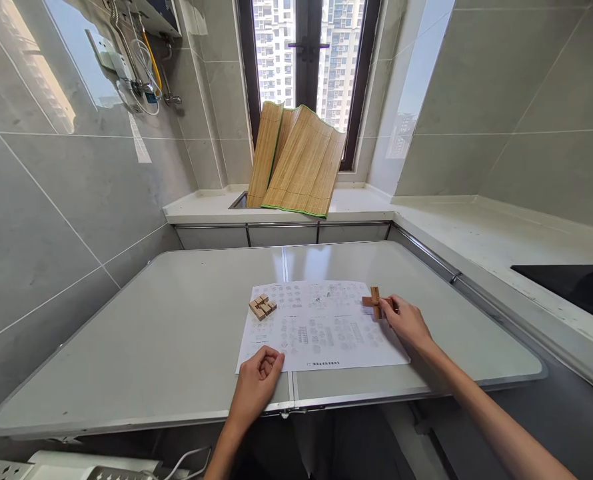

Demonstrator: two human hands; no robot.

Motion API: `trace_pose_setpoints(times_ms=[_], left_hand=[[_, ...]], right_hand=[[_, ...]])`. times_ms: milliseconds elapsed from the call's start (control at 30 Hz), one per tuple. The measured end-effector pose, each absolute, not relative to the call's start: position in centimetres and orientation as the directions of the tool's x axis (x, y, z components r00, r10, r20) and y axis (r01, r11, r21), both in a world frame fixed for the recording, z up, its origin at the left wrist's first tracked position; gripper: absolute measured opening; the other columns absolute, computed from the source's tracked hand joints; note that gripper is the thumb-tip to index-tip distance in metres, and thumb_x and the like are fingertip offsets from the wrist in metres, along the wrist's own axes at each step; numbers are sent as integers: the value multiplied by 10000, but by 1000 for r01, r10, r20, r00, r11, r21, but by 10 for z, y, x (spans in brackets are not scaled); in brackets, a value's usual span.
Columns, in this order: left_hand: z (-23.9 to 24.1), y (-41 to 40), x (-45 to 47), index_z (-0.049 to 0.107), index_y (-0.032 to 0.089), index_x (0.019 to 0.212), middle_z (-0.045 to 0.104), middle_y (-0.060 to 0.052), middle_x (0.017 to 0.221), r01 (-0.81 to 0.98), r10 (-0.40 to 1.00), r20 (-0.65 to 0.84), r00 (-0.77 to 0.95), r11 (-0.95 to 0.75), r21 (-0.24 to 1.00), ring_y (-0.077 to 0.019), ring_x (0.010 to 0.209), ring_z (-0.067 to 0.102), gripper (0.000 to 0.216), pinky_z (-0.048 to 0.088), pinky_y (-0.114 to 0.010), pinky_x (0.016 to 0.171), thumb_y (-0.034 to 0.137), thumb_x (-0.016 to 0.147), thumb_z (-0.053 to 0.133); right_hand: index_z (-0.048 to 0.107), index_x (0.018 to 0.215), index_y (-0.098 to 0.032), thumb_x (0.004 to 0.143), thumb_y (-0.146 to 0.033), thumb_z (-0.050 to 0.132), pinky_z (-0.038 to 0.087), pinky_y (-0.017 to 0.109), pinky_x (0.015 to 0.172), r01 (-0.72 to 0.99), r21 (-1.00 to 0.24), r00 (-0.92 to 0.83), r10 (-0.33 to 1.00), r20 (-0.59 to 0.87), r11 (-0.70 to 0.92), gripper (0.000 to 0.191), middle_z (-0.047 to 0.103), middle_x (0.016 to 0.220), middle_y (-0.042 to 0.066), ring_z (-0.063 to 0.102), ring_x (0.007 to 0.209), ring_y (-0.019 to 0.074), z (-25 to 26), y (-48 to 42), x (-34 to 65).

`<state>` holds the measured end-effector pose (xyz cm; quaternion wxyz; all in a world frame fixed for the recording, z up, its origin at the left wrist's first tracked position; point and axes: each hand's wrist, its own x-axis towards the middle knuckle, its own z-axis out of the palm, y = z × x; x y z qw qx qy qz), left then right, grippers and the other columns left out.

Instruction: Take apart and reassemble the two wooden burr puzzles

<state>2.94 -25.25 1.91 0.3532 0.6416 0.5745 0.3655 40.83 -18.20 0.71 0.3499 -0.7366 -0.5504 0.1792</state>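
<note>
My right hand pinches a cross-shaped wooden puzzle of brown sticks, held over the right side of a printed paper sheet. On the sheet's left part rests a lighter, blocky wooden puzzle, which neither hand touches. The sheet is covered with rows of small diagrams and a title line along its near edge. My left hand lies at the sheet's near left corner with its fingers curled in; whether anything is inside them is hidden.
The pale folding table has a seam down its middle. Behind it, a folded bamboo mat leans by the window on a white ledge. A white counter with a black hob runs along the right. A power strip is at lower left.
</note>
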Motion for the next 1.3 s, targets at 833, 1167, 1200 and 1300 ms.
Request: trace_pose_setpoints(times_ms=[833,1167,1200,1300], left_hand=[[58,-250,58,432,256,1454,600,-119,1411,227,928,182,324,-263,938,-308,1351,551,882,416,-489,1184,271,688,868],[55,-253,67,382,267,1444,578,-128,1415,170,934,211,288,-266,949,-307,1320,576,894,453,-471,1152,265,692,865],[54,-253,68,375,266,1444,570,-132,1421,147,936,221,273,-268,952,-307,1333,569,892,443,-472,1162,273,698,863],[53,-252,71,356,281,1447,503,-136,1492,105,943,246,226,-274,956,-300,1342,571,877,448,-463,1161,285,722,849]], right_hand=[[632,1176,-254,1045,-547,437,487,354,739,117,-955,-305,925,227,273,376,640,710,-7,636,593,201,32,-260,262],[625,1141,-249,1037,-543,459,472,308,635,7,-978,-259,945,201,210,353,668,868,8,607,547,150,30,-260,257],[633,1135,-243,1033,-549,465,466,303,630,9,-979,-261,946,194,204,364,653,822,1,604,568,156,29,-259,257],[667,1113,-234,1009,-561,514,463,298,658,86,-972,-265,945,190,220,377,658,822,16,620,699,186,24,-254,260]])
